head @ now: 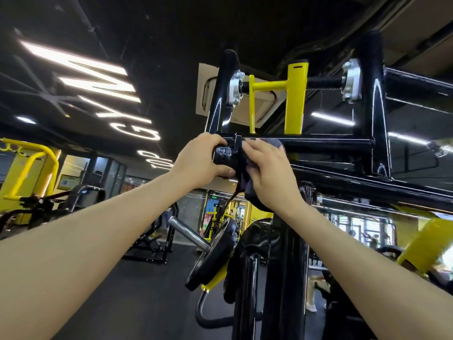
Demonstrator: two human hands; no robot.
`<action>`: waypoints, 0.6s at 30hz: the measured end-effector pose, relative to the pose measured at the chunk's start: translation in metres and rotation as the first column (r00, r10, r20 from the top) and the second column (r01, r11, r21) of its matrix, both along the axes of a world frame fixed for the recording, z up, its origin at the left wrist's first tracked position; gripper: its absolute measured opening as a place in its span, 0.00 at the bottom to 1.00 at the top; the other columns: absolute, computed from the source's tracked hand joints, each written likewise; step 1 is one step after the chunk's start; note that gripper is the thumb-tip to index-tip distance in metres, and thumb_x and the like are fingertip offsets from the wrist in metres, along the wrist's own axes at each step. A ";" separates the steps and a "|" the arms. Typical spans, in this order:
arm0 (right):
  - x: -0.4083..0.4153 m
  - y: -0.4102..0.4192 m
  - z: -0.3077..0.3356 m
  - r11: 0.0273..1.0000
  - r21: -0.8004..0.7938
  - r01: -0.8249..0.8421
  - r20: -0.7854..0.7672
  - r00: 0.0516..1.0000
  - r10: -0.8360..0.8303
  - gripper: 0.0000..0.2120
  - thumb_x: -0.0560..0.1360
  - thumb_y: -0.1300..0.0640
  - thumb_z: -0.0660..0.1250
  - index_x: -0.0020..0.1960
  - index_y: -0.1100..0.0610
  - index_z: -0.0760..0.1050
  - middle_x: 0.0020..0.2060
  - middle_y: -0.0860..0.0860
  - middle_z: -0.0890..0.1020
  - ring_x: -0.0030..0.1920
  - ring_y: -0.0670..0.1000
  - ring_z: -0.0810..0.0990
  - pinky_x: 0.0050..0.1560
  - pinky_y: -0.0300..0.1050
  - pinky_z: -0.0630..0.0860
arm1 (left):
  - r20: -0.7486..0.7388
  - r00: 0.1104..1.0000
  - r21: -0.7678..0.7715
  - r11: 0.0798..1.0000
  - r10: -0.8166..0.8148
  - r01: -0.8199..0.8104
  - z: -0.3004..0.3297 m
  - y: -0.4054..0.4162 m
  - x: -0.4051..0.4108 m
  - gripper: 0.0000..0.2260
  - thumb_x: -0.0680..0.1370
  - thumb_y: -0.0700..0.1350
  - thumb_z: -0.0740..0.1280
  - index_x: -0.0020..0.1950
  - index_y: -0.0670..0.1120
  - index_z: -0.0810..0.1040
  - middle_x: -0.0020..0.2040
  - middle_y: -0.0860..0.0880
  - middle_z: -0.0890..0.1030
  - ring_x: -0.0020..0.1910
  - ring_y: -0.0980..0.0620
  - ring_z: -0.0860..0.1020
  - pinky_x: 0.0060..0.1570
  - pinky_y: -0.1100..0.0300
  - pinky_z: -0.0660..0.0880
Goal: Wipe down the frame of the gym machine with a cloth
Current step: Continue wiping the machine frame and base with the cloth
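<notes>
My left hand [201, 159] curls its fingers and thumb around a black knobbed fitting [224, 154] at the end of the frame's black crossbar [326, 141]. My right hand [266, 171] lies flatter, fingers nearly straight, pressing a dark grey cloth [275, 143] against the crossbar just beside that fitting; more of the cloth hangs below my palm. A thin black strap [231, 196] dangles between my wrists.

The crossbar joins two glossy black uprights [373, 99], which carry silver bearing flanges [351, 81] and a yellow pivot arm [295, 99] on a threaded shaft. Below my arms a black weight plate [213, 253] sits on a yellow lever, with a bare steel sleeve [187, 233] jutting left of it.

The ceiling is black, with lit "GYM" lettering [98, 82]. The floor [137, 290] is dark rubber. Yellow and black machines [27, 173] stand at the left, well apart from me, with glass partitions behind them.
</notes>
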State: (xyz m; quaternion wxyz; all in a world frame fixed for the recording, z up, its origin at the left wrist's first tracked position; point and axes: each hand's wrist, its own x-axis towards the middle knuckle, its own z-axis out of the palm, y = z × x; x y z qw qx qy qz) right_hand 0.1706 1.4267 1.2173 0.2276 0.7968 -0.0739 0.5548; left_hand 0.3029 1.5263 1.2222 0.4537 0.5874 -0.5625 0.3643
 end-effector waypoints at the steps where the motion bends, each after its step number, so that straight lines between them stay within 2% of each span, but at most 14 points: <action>1: -0.003 0.000 -0.003 1.000 -0.012 -0.002 0.000 1.000 0.002 0.21 0.74 0.66 0.63 0.66 0.57 0.74 0.65 0.52 0.76 0.67 0.56 0.70 0.69 0.59 0.63 | 0.001 1.000 -0.006 1.000 0.005 -0.005 0.001 0.000 0.000 0.28 0.68 0.50 0.76 0.65 0.48 0.73 0.54 0.52 0.72 0.51 0.54 0.71 0.52 0.60 0.68; 3: -0.010 0.003 -0.014 0.998 -0.051 0.030 0.040 0.999 -0.028 0.22 0.72 0.69 0.66 0.64 0.56 0.76 0.65 0.52 0.76 0.67 0.56 0.71 0.66 0.57 0.67 | -0.005 1.000 0.003 1.000 0.000 0.000 0.000 0.000 -0.002 0.28 0.68 0.50 0.76 0.65 0.48 0.73 0.53 0.53 0.71 0.50 0.55 0.70 0.51 0.60 0.67; 5: -0.012 0.003 -0.022 0.987 -0.143 0.074 0.106 0.993 -0.060 0.22 0.68 0.71 0.70 0.60 0.57 0.80 0.62 0.53 0.79 0.63 0.58 0.76 0.60 0.62 0.73 | -0.001 1.000 0.013 1.000 -0.007 0.007 0.000 0.001 -0.002 0.27 0.68 0.50 0.76 0.65 0.47 0.73 0.52 0.54 0.70 0.50 0.55 0.70 0.50 0.60 0.67; 8: -0.011 0.009 -0.018 0.962 -0.219 0.165 0.133 0.982 -0.138 0.20 0.69 0.69 0.71 0.60 0.57 0.79 0.60 0.54 0.80 0.61 0.58 0.78 0.55 0.61 0.76 | 0.013 1.000 0.009 1.000 -0.017 0.017 -0.001 0.000 0.000 0.28 0.68 0.50 0.76 0.65 0.47 0.73 0.52 0.54 0.69 0.50 0.56 0.69 0.50 0.60 0.67; 11: -0.009 0.027 0.006 0.960 0.028 0.280 -0.023 0.960 -0.280 0.16 0.78 0.61 0.59 0.64 0.53 0.74 0.62 0.50 0.77 0.61 0.56 0.74 0.50 0.53 0.75 | 0.007 0.999 -0.010 0.999 -0.037 0.037 -0.001 -0.001 0.002 0.28 0.68 0.50 0.77 0.65 0.47 0.73 0.52 0.53 0.69 0.50 0.55 0.70 0.51 0.60 0.68; 14: 0.000 0.032 0.039 0.913 0.311 0.265 -0.151 0.962 -0.228 0.10 0.80 0.58 0.53 0.54 0.55 0.73 0.49 0.54 0.77 0.50 0.58 0.76 0.42 0.47 0.66 | -0.001 0.999 -0.008 0.999 -0.039 0.039 0.000 -0.001 0.003 0.28 0.67 0.50 0.77 0.64 0.47 0.73 0.53 0.51 0.71 0.51 0.54 0.71 0.51 0.59 0.69; 16: 0.007 0.029 0.050 0.896 0.376 0.237 -0.161 0.969 -0.189 0.08 0.79 0.58 0.53 0.48 0.55 0.70 0.45 0.55 0.76 0.46 0.58 0.74 0.42 0.48 0.67 | 0.002 0.999 -0.010 0.999 -0.038 0.038 0.000 -0.001 0.003 0.28 0.67 0.50 0.77 0.64 0.47 0.73 0.51 0.53 0.70 0.49 0.55 0.71 0.49 0.60 0.68; 18: 0.011 0.025 0.046 0.901 0.360 0.242 -0.129 0.969 -0.209 0.08 0.79 0.58 0.53 0.48 0.56 0.69 0.43 0.53 0.75 0.44 0.57 0.73 0.42 0.48 0.67 | 0.016 0.999 -0.024 0.999 -0.035 0.035 0.000 -0.003 0.004 0.27 0.67 0.49 0.77 0.64 0.48 0.74 0.51 0.54 0.70 0.49 0.55 0.71 0.49 0.60 0.69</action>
